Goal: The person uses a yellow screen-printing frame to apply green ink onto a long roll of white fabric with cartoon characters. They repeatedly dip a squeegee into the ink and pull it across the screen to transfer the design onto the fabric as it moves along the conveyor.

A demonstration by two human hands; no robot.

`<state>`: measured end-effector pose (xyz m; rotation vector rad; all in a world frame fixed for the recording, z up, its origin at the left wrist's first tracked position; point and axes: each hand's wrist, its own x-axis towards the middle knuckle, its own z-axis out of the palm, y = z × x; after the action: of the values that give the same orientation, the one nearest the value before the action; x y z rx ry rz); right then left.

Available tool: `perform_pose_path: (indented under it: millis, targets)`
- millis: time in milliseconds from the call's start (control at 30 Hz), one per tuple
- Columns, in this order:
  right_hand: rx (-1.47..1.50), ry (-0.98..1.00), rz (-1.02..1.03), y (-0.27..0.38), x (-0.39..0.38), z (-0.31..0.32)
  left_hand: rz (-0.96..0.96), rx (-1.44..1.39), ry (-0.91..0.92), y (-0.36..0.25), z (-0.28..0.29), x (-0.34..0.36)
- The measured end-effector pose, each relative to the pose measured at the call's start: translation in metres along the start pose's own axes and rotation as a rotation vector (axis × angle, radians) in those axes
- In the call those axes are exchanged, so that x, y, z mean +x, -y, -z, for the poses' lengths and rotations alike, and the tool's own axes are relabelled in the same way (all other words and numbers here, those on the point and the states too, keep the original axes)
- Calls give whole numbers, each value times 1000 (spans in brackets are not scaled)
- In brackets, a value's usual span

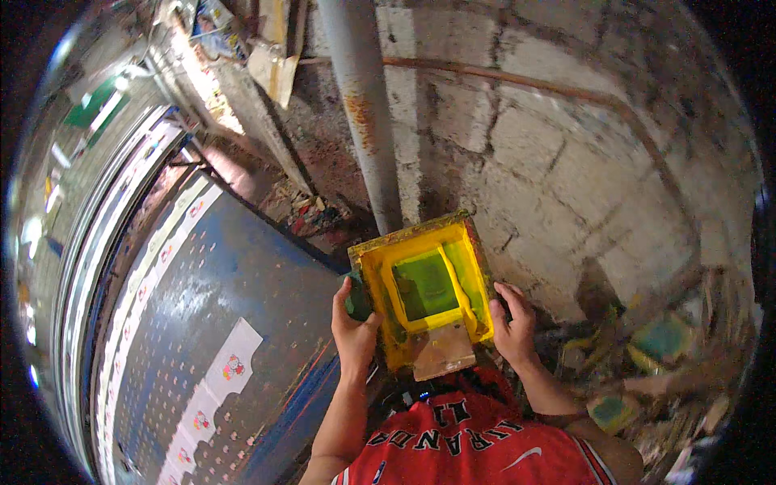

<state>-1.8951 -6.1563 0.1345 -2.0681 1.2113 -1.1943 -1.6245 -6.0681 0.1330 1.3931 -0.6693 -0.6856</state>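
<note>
In front of my chest is a small screen-printing frame, yellow-stained inside, with a green mesh window. My left hand grips its left side, the thumb on the rim. Beside those fingers is a dark green piece, partly hidden, whose kind I cannot make out. Against the right rim my right hand is closed, fingers bent along the outer side. A flat brown piece, perhaps a squeegee, lies across the near end of the frame.
To the left runs a long dark table carrying strips of white printed cut pieces. A grey rusted pipe stands ahead, before a rough block wall. More green-and-yellow frames and scraps lie at the right.
</note>
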Motion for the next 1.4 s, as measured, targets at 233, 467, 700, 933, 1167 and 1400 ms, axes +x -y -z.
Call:
perform_pose_path:
  millis: [233,467,700,933,1167,1400]
  targets:
    - [108,247,142,-46,156,-39,-33,-48,-332,3,-45,66]
    - [267,524,352,-73,267,-122,3,68,-744,16,-71,92]
    - [531,893,575,-17,295,-234,136,276,-1308,5,-61,55]
    - [812,1243,773,60,248,-330,297,335,-1836,-13,-58,18]
    - [941,1576,936,135,211,-385,289,279,-2197,6,-52,8]
    - [1059,1693,1059,156,202,-446,418,318,-2361,0,-49,43]
